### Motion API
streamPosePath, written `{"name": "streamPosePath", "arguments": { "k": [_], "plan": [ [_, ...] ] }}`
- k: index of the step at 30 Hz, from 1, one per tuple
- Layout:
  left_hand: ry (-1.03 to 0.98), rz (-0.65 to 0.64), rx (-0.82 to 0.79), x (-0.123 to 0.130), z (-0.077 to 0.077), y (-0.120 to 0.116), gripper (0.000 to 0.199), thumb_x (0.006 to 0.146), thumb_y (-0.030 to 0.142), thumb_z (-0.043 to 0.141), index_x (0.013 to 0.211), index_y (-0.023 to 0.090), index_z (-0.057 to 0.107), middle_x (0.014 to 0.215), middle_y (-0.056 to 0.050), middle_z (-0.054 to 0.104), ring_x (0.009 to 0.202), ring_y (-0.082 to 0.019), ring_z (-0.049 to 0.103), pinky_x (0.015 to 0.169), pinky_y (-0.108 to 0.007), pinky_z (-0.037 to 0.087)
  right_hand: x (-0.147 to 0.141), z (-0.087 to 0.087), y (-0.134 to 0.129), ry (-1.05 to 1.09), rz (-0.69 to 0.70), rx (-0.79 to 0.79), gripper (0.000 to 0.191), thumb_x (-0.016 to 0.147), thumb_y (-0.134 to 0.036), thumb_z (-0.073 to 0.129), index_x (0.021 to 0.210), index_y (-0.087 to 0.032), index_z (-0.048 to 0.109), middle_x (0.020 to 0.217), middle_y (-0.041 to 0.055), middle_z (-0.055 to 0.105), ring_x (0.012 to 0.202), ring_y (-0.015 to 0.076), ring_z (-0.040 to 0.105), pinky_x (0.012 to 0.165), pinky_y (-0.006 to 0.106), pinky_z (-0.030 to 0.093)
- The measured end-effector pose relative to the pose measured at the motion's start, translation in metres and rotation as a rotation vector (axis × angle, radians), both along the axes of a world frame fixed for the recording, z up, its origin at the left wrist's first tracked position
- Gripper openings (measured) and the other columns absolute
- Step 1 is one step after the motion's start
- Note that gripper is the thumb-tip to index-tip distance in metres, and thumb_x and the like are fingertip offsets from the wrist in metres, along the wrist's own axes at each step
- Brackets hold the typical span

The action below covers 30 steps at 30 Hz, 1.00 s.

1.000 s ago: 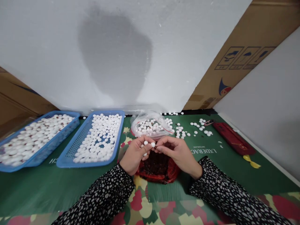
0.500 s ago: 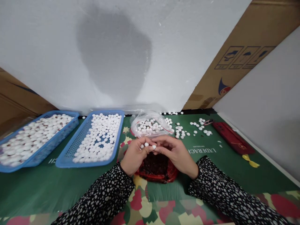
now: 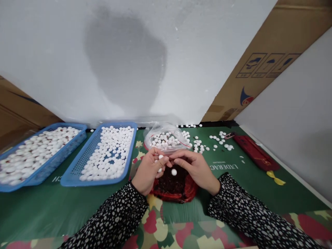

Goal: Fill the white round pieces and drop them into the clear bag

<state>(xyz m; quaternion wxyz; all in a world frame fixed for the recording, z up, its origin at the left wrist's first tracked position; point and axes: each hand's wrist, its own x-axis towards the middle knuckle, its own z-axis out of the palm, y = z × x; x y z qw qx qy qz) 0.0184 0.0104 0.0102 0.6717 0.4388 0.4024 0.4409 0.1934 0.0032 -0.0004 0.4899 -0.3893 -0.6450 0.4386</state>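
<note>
In the head view, my left hand (image 3: 149, 169) is closed around a few small white balls (image 3: 160, 157), which show between thumb and fingers. My right hand (image 3: 195, 167) meets it at the fingertips; its thumb and fingers are slightly apart, and I see no ball between them. Just below the fingertips is a single white ball (image 3: 174, 172), against the dark, sticky-looking contents of a red plastic bag (image 3: 190, 193). I cannot tell whether that ball is in the air or resting there. Both hands hide the bag's far edge.
Two blue plastic baskets (image 3: 66, 178) (image 3: 84, 131) of white balls stand at left. Behind my hands lies a clear bag (image 3: 147, 138) of more balls, with loose ones (image 3: 201, 148) beside it. A dark red case (image 3: 255, 152) lies at right. A pale wall (image 3: 124, 69) rises behind.
The ball that was pinched between my fingertips is now lower, over the red bag. My left fingers have shifted up slightly, and my right fingertips have loosened.
</note>
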Motion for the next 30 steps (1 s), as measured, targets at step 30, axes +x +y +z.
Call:
{"name": "streamPosePath", "arguments": {
  "k": [30],
  "plan": [
    [-0.24,0.011,-0.254,-0.014,0.006,0.009,0.025,0.086,0.028,0.063,0.103,0.009,0.063,0.067,0.001,0.05,0.046,-0.003,0.045,0.029,-0.009,0.021,0.009,0.022,0.034,-0.651,-0.023,0.364,0.024,0.09,-0.012,0.057,0.112,-0.023,0.062,0.11,0.0061,0.064,0.093,0.0178,0.063,0.084,0.035,0.052]
  ]
}}
